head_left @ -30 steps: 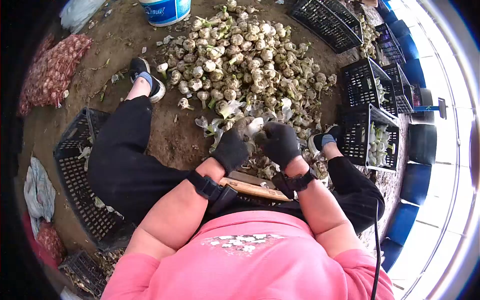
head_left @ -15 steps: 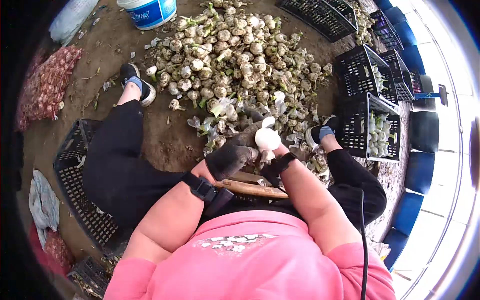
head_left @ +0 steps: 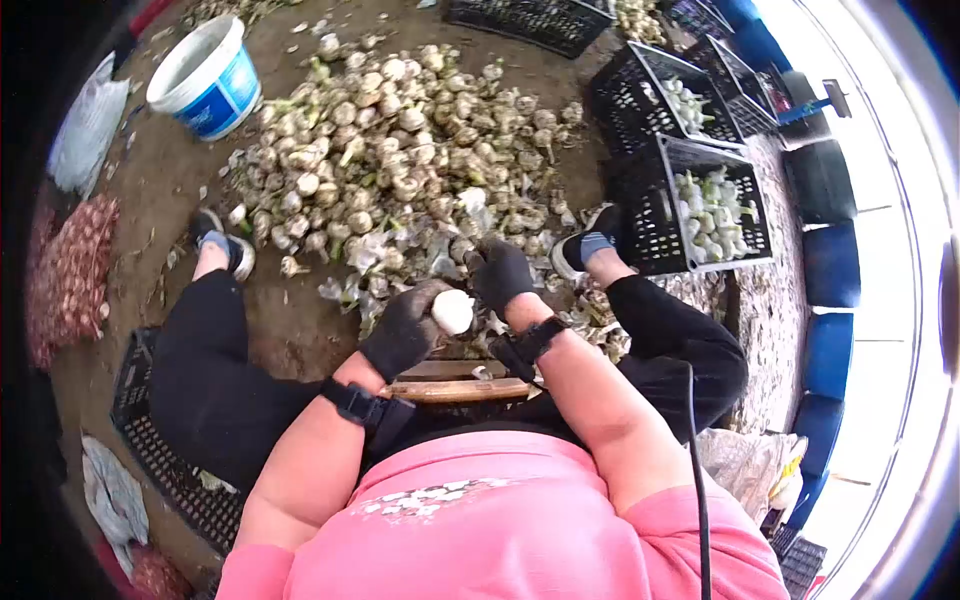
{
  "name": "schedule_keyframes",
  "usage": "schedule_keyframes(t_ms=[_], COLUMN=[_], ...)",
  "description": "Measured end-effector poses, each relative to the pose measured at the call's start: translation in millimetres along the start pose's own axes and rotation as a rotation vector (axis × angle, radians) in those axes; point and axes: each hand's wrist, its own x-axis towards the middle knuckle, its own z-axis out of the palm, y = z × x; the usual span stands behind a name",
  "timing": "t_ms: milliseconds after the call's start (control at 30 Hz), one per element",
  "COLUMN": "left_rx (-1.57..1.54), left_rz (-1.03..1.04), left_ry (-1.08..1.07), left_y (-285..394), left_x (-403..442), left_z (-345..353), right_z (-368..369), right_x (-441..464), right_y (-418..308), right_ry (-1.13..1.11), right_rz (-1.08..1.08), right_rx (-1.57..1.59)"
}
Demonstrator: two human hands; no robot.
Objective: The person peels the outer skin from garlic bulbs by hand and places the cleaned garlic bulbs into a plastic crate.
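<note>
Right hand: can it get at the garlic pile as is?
Likely yes. The right hand is by the near edge of the garlic pile, with nothing visible blocking the way. The left hand has the white bulb; can't tell if the right hand is empty.

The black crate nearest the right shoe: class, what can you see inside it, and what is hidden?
White bulbs, some with green stems, lie heaped inside the black crate. They cover its bottom, which cannot be seen.

Bare soil (head_left: 290, 315) leaves passage between left hand (head_left: 405, 328) and left leg (head_left: 205, 350); garlic heap (head_left: 400, 150) blocks ahead, right shoe (head_left: 580, 245) and black crate (head_left: 638, 205) block right.
</note>
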Motion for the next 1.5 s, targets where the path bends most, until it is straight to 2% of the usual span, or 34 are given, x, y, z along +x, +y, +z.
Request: schedule_keyframes(t_ms=[33,67,100,133,167,200,233,267,300,367,400,467,500,567,600,667,767,833,867,900,933,967,1000,1033,1100,1167,1233,1267,1300,1333,1400,1433,1467,1500], left_rx=[-0.147,-0.469,-0.45,-0.268,-0.082,-0.125,0.028,-0.096,-0.218,-0.062,-0.045,0.095,0.165,0.196,0.231,0.159,-0.006,0.06,0.007,0.004,-0.063,-0.128,-0.093,-0.094,-0.063,-0.112,-0.453,-0.27,-0.277,-0.273,-0.228,-0.288,-0.196,-0.276], left_rz=[-0.055,-0.331,-0.396,-0.258,-0.117,-0.101,-0.061,-0.061,-0.061,-0.06,-0.24,-0.213,-0.222,-0.182,-0.124,-0.181,-0.298,-0.218,-0.353,-0.368,-0.41,-0.45,-0.363,-0.38,-0.418,-0.392,-0.576,-0.435,-0.421,-0.419,-0.33,-0.393,-0.24,-0.344], left_ry=[-0.003,-0.003,-0.034,-0.075,-0.105,-0.219,-0.246,-0.294,-0.329,-0.469,-0.527,-0.493,-0.46,-0.323,-0.214,-0.213,-0.215,-0.067,-0.137,-0.131,-0.015,0.103,0.225,0.232,0.483,0.583,0.558,0.691,0.693,0.745,0.845,0.752,0.79,0.749], left_y=[3.4,-3.1,-7.7,-11.0,-7.3,-6.0,-4.2,1.0,3.4,-12.6,-19.5,-30.6,-28.2,-37.7,-41.8,-27.9,-44.7,-42.1,-32.9,-32.4,-33.5,-34.2,-31.5,-31.7,-34.6,-47.4,-39.3,-60.6,-63.1,-67.1,-49.4,-53.0,-70.6,-63.3], left_x=[1.0,2.2,4.3,3.6,6.0,10.6,12.9,11.7,10.0,5.6,2.9,-2.2,-2.5,-4.5,-3.9,1.6,-1.5,-1.7,3.7,4.7,6.0,7.8,9.0,8.8,9.4,9.3,11.4,7.4,7.1,8.1,12.2,11.0,9.1,7.4], left_z=[2.8,4.4,3.3,9.8,12.3,16.3,21.8,26.6,28.3,24.8,22.9,14.9,11.9,15.2,16.8,7.3,9.1,2.9,-10.0,-13.8,-16.2,-19.5,-23.1,-25.0,-28.5,-28.5,-39.5,-31.0,-36.5,-43.4,-56.5,-59.3,-47.9,-49.3], right_z=[0.1,-0.6,-6.3,-11.8,-22.6,-18.4,-15.9,-39.2,-61.4,-106.0,-130.2,-179.0,-206.6,-262.5,-278.5,-265.5,-167.5,-83.7,-71.3,-5.0,15.1,48.5,79.4,101.0,136.1,161.3,165.3,151.2,136.4,150.7,94.0,80.5,69.6,57.8], right_x=[5.2,1.2,-8.1,-17.8,-35.2,-47.6,-56.2,-52.7,-45.4,-31.7,-22.3,-11.3,-4.4,17.2,21.3,44.9,87.3,93.3,98.9,104.6,109.5,115.8,122.1,130.9,144.9,166.9,187.2,184.7,183.8,189.7,141.7,123.4,105.8,89.9], right_y=[23.8,38.4,33.8,29.3,-10.1,-3.5,4.1,9.6,24.8,55.3,70.9,116.6,147.7,209.8,224.8,225.8,158.5,57.0,50.8,2.0,-34.2,-50.8,-59.3,-72.8,-92.4,-76.8,-57.7,-60.2,-61.2,-27.3,-56.8,-57.2,-57.0,-63.0], right_ry=[-0.034,-0.017,-0.064,-0.138,-0.153,-0.11,-0.074,-0.19,-0.142,-0.03,0.029,0.195,0.266,0.527,0.763,0.705,0.242,-0.029,-0.084,-0.036,-0.191,-0.231,-0.153,-0.187,-0.023,-0.038,0.026,-0.067,-0.157,-0.167,-0.285,-0.307,-0.374,-0.439], right_rz=[0.052,0.145,-0.043,-0.223,0.111,-0.057,-0.221,-0.123,-0.19,-0.311,-0.356,-0.347,-0.238,0.008,0.215,0.315,0.256,0.179,0.144,-0.21,-0.243,-0.078,-0.17,-0.166,-0.208,-0.151,-0.295,-0.175,-0.059,-0.206,-0.247,-0.309,-0.207,-0.108], right_rx=[-0.175,0.207,0.339,0.484,1.033,0.827,0.625,0.495,0.424,0.274,0.171,0.003,0.139,1.735,1.851,1.717,0.81,0.791,0.696,0.035,0.119,0.222,0.245,0.085,-0.059,-0.079,0.006,0.078,0.147,0.288,0.201,0.168,0.306,0.449])
